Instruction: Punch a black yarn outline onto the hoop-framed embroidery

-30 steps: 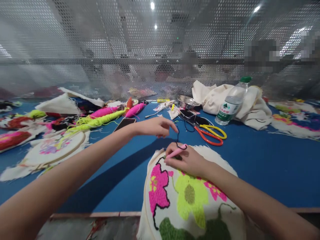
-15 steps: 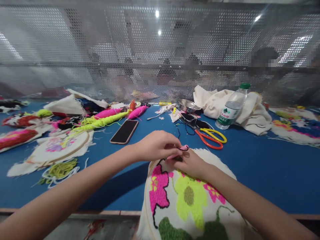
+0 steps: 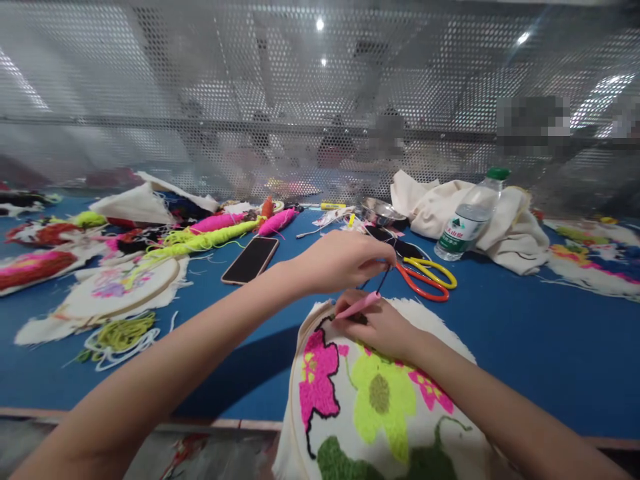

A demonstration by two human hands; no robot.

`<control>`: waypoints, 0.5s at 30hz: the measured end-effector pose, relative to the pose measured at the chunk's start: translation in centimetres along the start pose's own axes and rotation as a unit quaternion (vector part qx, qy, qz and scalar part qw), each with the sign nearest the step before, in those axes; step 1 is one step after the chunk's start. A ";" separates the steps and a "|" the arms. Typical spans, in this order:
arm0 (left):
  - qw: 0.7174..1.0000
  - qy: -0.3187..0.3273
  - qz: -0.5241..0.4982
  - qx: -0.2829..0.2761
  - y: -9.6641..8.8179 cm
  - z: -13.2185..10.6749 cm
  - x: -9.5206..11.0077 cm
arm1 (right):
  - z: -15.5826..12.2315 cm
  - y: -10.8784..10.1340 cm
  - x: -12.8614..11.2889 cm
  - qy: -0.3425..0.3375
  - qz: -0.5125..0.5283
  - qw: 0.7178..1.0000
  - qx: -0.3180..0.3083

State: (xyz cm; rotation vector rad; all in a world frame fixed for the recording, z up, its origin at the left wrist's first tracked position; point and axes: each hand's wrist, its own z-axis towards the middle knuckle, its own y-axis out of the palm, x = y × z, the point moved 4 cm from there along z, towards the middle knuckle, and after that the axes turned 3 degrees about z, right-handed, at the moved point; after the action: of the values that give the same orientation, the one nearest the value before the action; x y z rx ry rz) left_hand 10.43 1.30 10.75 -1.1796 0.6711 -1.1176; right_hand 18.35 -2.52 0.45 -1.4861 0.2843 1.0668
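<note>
My right hand (image 3: 383, 327) is closed around a pink punch needle (image 3: 361, 305) and rests on the hooped cloth (image 3: 345, 400). The needle's lower end is hidden by my fingers. Above and beyond it, my left hand (image 3: 345, 259) pinches a dark yarn (image 3: 384, 280), which runs down to the needle's upper end. The cream cloth carries a pink flower (image 3: 319, 373) with a black outline, a yellow-green flower (image 3: 383, 393) and dark green leaves. It leans over the table's front edge.
Orange-and-yellow-handled scissors (image 3: 425, 279), a water bottle (image 3: 465, 223) and crumpled cream cloth (image 3: 520, 233) lie to the right. On the left are a phone (image 3: 251, 260), another embroidery hoop (image 3: 150, 293) and yarn bundles (image 3: 210, 237). A perforated metal screen (image 3: 290, 100) stands behind.
My left hand has moved up and to the right, away from the needle, drawing the dark yarn taut. More of the pink needle shows. My right hand stays on the cloth.
</note>
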 end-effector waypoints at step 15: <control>0.887 -0.417 -0.173 -0.094 6.0 -10.7 -7.6 | -0.2 -0.1 -0.2 -0.016 0.041 0.999 -0.010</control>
State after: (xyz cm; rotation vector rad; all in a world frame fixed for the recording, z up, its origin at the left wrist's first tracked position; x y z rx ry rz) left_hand 0.25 4.31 0.91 -1.8268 -0.1139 -0.7123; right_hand 18.39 -2.72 0.65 -1.4847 0.3157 1.1604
